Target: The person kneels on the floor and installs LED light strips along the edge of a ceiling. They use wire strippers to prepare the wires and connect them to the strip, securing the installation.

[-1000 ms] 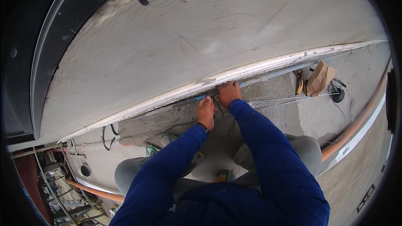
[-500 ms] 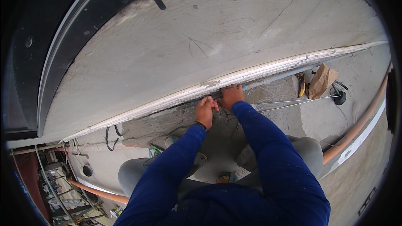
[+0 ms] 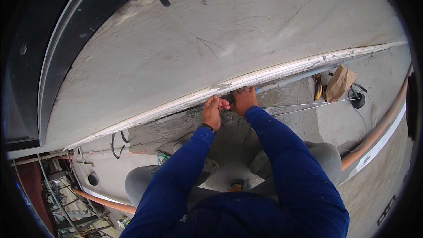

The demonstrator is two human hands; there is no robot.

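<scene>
My left hand (image 3: pixel 212 113) is at the foot of the wall, thumb and forefinger pinched together and the other fingers curled. Anything in that pinch is too small to make out. Beside it, my right hand (image 3: pixel 243 101) has its fingers bent over the bluish-grey pipe (image 3: pixel 282 82) that runs along the wall base. A dark patch or piece shows in the gap between the two hands, its kind unclear. Thin pale rods (image 3: pixel 304 109) extend from near my right forearm across the floor to the right.
A white ledge (image 3: pixel 176 104) borders the pale wall (image 3: pixel 246 35). To the right are a brown paper bag (image 3: pixel 339 83), a yellow-and-black tool (image 3: pixel 317 87) and a black round disc (image 3: pixel 358 101). Black cable loops (image 3: pixel 115 146) stick up at left. An orange pipe (image 3: pixel 374 137) curves behind me.
My left hand has shifted slightly up and left, closer to the white ledge, with its fingers still pinched. The right hand stays almost in place over the pipe.
</scene>
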